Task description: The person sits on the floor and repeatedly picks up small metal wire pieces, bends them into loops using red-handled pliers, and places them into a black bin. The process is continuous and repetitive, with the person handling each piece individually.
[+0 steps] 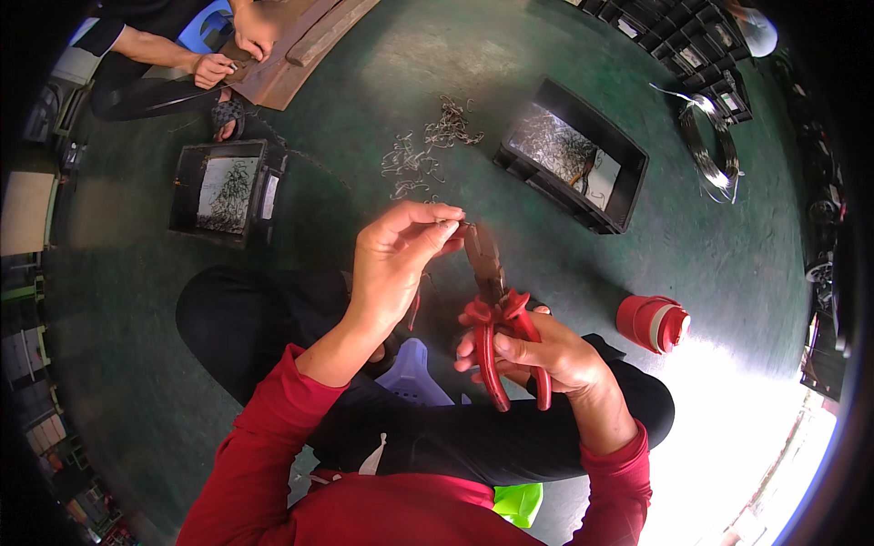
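The likeliest mishap is a nipped fingertip: the left hand has its grip pinching a small metal piece between thumb and forefinger, right at the nose of the pliers, so a slip of either hand could bring skin between the jaws. The right hand has its grip wrapped loosely around the red handles from the outer side; squeezed unevenly, they could twist and flick the piece away. Whether the jaws bite it or merely touch it I cannot tell. A dropped piece could be lost among the bent wire bits strewn on the green floor just beyond the left hand. Past these, a black bin holding more bits stands ahead to the right, and a smaller black crate to the left. A red cup near the right knee could be knocked by a swinging elbow, while a wire coil lies well apart, its loose ends sticking out. At upper left, a co-worker's hands are busy over a brown board, clear of the pliers
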Demonstrator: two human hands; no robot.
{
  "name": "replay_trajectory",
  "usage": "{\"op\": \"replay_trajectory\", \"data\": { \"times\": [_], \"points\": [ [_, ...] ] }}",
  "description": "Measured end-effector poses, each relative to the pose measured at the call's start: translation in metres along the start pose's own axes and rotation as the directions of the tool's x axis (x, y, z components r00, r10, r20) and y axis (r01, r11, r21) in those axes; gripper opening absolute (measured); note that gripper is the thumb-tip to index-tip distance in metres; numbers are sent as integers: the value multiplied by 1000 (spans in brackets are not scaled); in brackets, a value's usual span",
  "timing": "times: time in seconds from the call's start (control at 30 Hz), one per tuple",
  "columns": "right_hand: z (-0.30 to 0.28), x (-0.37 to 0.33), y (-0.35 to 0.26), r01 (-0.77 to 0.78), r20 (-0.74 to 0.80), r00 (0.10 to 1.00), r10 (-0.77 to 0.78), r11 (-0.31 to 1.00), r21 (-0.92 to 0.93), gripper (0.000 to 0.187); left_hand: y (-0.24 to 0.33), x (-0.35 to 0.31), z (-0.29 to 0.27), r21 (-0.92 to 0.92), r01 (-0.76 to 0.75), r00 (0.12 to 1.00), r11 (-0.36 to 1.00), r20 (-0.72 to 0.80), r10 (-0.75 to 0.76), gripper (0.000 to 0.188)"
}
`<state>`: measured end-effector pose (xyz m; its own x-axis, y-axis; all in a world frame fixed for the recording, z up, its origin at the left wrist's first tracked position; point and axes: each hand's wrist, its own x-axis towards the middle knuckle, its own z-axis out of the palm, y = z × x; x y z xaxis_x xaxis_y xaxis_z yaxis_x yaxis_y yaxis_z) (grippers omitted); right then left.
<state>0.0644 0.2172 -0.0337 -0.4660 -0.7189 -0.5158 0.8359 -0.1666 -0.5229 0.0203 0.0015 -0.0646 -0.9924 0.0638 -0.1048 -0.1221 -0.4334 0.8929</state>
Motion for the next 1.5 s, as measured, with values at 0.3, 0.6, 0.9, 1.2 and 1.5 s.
{"op": "replay_trajectory", "data": {
  "times": [0.3, 0.6, 0.9, 1.2, 1.5],
  "points": [
    [11, -5, -6, -37, -341, 892, -297, 704, -709, 33, 22, 12, -15, 205, 212, 970, 955, 75, -232, 34],
    [9, -2, -4, -17, -305, 844, -442, 545, -838, 38, 31, 2, -4, 360, 255, 933, 897, 153, -327, 28],
    [10, 6, 4, -7, -298, 797, -526, 484, -875, 26, 28, -12, 10, 365, 228, 954, 903, 104, -282, 29],
    [11, 14, 10, -9, -282, 748, -600, 416, -909, 25, 19, -21, 14, 442, 122, 983, 889, 67, -169, 28],
    [4, 22, 23, -34, -297, 697, -652, 384, -923, 54, 15, -24, 18, 417, 158, 983, 895, 23, -184, 29]
  ]
}}
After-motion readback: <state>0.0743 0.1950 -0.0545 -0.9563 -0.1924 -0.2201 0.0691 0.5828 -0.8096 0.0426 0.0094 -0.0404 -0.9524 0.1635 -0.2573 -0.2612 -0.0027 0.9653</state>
